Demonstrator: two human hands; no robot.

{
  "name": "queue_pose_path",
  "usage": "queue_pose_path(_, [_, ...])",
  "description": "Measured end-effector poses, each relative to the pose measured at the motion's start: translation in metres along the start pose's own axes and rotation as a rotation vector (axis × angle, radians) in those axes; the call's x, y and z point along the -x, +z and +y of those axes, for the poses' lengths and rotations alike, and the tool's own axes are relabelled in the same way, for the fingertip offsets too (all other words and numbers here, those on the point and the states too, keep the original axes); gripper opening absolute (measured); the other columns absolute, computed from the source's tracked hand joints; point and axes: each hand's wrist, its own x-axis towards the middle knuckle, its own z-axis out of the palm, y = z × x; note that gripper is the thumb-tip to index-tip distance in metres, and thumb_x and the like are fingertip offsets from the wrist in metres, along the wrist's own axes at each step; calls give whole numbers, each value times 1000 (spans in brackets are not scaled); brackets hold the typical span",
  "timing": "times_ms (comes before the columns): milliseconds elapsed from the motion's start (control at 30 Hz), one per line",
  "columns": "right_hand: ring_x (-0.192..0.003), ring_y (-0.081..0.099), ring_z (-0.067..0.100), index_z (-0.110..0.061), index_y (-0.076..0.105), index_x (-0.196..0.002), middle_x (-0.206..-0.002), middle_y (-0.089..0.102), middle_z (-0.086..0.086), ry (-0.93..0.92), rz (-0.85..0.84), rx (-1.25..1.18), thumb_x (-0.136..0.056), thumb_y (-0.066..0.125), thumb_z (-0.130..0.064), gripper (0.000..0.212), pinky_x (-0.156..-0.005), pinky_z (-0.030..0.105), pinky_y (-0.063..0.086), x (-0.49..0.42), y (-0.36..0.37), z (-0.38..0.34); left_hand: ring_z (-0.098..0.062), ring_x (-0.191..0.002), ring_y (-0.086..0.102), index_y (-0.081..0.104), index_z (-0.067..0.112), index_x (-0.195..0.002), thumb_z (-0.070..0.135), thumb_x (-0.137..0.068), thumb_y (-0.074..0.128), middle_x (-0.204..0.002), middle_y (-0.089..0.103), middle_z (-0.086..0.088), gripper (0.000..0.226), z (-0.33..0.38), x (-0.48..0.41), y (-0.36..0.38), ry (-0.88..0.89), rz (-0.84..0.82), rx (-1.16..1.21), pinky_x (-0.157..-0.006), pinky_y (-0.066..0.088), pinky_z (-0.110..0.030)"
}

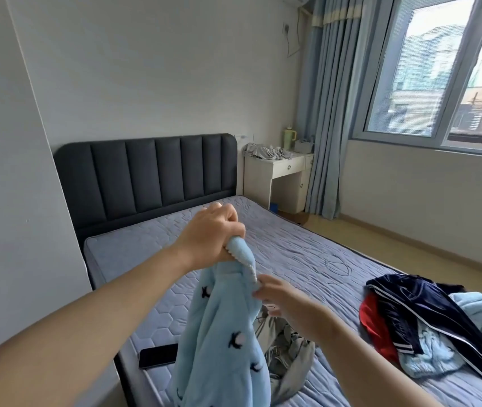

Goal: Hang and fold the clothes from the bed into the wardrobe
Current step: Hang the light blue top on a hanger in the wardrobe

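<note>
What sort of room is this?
Most likely a home bedroom: a dark grey padded headboard, a bare quilted blue mattress strewn with clothes, a small white bedside desk.

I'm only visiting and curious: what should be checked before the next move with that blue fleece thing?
1. Left hand grips the top of the blue garment: ok.
2. Right hand pinches its trimmed edge: ok.
3. Garment lifted clear of the mattress: cannot tell, its lower part runs out of view.
4. Phone out of the way: not ok, it lies near the mattress edge, right beside the hanging fabric, and might get swept off.
5. Hanger ready: cannot tell, only a thin wire loop lies on the mattress.
</note>
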Motion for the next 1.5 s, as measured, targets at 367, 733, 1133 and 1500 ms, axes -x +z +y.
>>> queue_pose_path(367, [-58, 54, 13, -19, 60, -72, -70, 61, 3, -31, 599, -107, -93, 52, -19, 23, -56, 26, 44, -19, -6, -19, -22, -91, 52, 62, 19, -104, 24, -84, 64, -93, 40, 5, 20, 0, 9, 13, -447, 149, 149, -73, 48, -37])
queue_pose_path(733, [-72, 55, 10, -20, 64, -93, -79, 59, 0, -193, 253, 49, -87, 59, -9, 13, -67, 23, 51, 16, 8, -39, -21, -50, 48, 40, 13, -57, 17, -88, 27, -52, 49, -7, 34, 26, -18, -5, -1040, 172, 1772, -57, 43, -28])
queue_pose_path(1133, [-130, 32, 29, -30, 22, -143, -145, 27, 5, 168, 554, 128, -69, 77, -31, 92, -108, 44, 33, 3, 1, 11, -15, -53, 54, 46, 18, -57, -2, -62, 64, -61, 51, -1, 27, 35, -20, -36, -594, 10, 1808, -48, 48, -19])
queue_pose_path(1500, [-126, 29, 33, -34, 19, -134, -136, 29, 10, 329, 931, 426, -71, 66, -58, 82, -102, 52, 27, -7, 15, 34, -11, -55, 62, 61, 23, -90, -6, -56, 65, -67, 60, 3, 45, 12, 8, -82, -577, 204, 1562, -53, 53, -19])
